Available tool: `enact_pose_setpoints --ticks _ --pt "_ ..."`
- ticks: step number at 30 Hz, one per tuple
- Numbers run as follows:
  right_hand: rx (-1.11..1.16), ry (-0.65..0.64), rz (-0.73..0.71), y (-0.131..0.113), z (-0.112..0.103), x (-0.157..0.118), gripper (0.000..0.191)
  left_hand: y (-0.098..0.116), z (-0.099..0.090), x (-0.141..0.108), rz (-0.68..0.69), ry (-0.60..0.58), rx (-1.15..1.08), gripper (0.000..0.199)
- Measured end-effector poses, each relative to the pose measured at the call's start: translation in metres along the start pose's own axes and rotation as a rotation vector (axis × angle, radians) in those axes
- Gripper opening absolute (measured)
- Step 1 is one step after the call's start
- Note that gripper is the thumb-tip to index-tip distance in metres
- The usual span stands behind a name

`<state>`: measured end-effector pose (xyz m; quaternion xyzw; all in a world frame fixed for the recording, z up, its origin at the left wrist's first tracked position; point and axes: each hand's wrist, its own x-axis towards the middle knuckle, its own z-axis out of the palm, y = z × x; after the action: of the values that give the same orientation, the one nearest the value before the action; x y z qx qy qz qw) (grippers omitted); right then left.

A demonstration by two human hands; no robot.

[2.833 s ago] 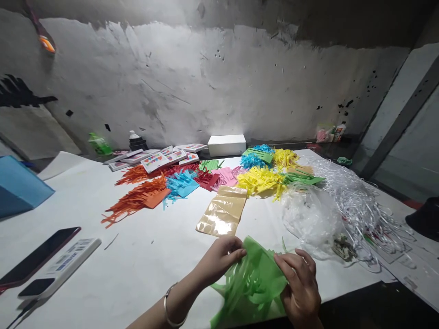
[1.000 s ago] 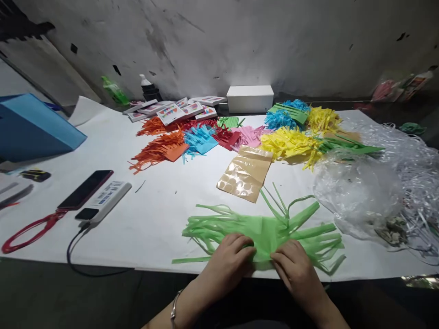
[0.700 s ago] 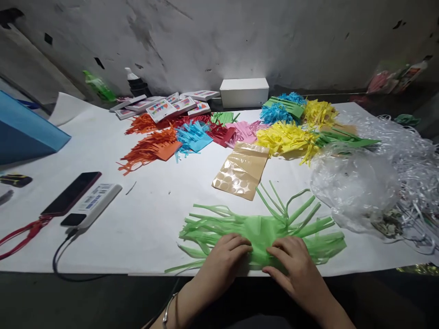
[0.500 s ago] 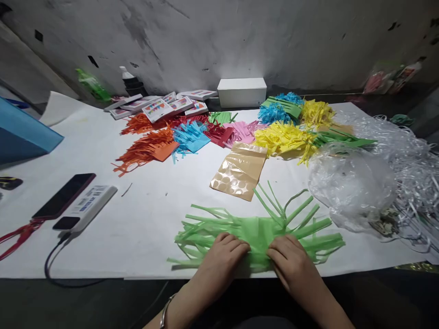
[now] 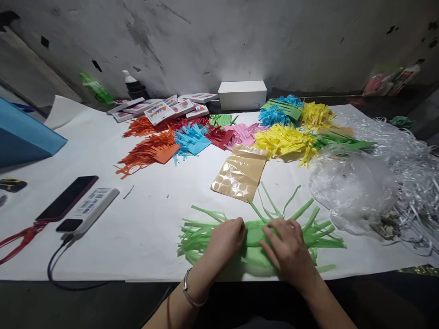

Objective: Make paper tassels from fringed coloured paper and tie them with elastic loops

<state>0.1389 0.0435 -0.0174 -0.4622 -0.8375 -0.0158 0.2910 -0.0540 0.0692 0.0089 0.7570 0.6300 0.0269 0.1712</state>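
Green fringed tissue paper (image 5: pixel 255 232) lies across the front of the table, its strips spread to both sides. My left hand (image 5: pixel 228 237), with a bracelet at the wrist, has its fingers closed on the left part of the paper's plain middle. Over the right part of that middle is my right hand (image 5: pixel 286 244), fingers bent and slightly apart, pressing on a fold. A flap of the paper shows below and between both hands. Just behind lies a brown sheet with clear round stickers (image 5: pixel 240 171).
Fringed paper bundles, including orange (image 5: pixel 147 153) and yellow (image 5: pixel 286 140), line the back with flat packs and a white box (image 5: pixel 242 96). Clear plastic (image 5: pixel 353 183) and strings lie right. A phone (image 5: pixel 67 198), power bank (image 5: pixel 89 210) and red-handled tool (image 5: pixel 25 237) are left.
Both hands have moved up and away from the table's front edge. The paper's near part has been folded over onto its middle. The view has shifted slightly.
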Motion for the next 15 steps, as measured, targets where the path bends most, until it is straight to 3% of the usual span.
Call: enact_pose_setpoints --ticks 3,6,9,11,15 --pt "0.049 -0.035 -0.144 -0.001 0.003 -0.006 0.019 -0.001 -0.002 0.000 0.003 0.021 -0.015 0.018" --pt "0.058 -0.026 -0.115 0.001 0.008 -0.010 0.024 -0.002 -0.001 -0.007 0.039 0.086 -0.034 0.018" --pt "0.086 0.001 -0.078 -0.001 0.007 -0.009 0.021 -0.003 0.007 -0.018 0.265 0.228 -0.029 0.034" --pt "0.102 -0.012 -0.077 -0.005 0.005 -0.007 0.018 -0.006 0.013 -0.023 0.427 0.349 -0.020 0.021" --pt "0.031 -0.037 -0.131 -0.009 0.004 -0.008 0.025 -0.012 0.020 -0.028 0.520 0.458 -0.041 0.024"
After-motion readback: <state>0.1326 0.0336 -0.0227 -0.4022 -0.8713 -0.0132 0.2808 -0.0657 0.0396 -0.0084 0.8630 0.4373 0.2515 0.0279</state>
